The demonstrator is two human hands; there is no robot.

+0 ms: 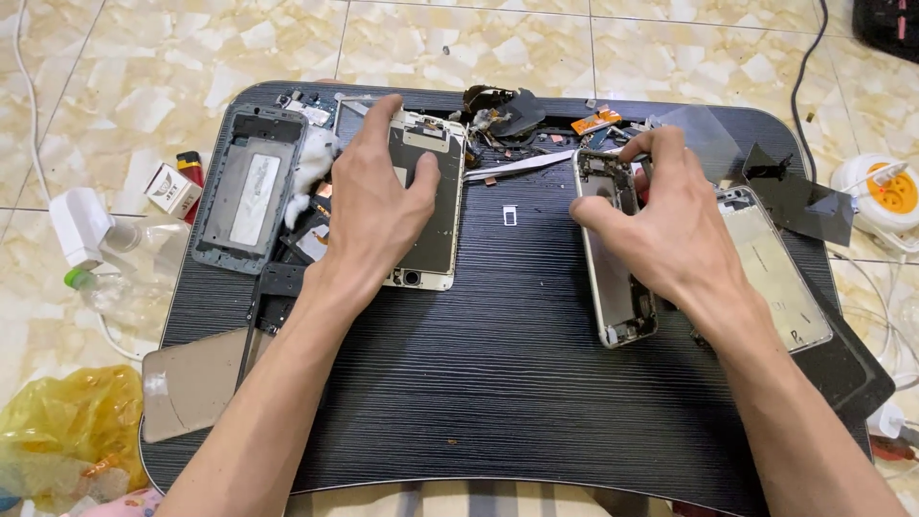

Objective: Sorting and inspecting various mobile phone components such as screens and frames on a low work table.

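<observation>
Pinning white screen panel [428,206] flat, left hand [378,206] fingers spread; right hand [661,215] gripping phone chassis [613,254] near desk [498,383] far edge (keep grip on rims, level).

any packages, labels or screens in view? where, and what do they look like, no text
Phone screen panel: under the left hand, white frame, dark glass.
Small box: on the floor left of the table, white and rectangular, red lighter beside it.
Yellow plastic bag: floor, lower left, crumpled.
</observation>
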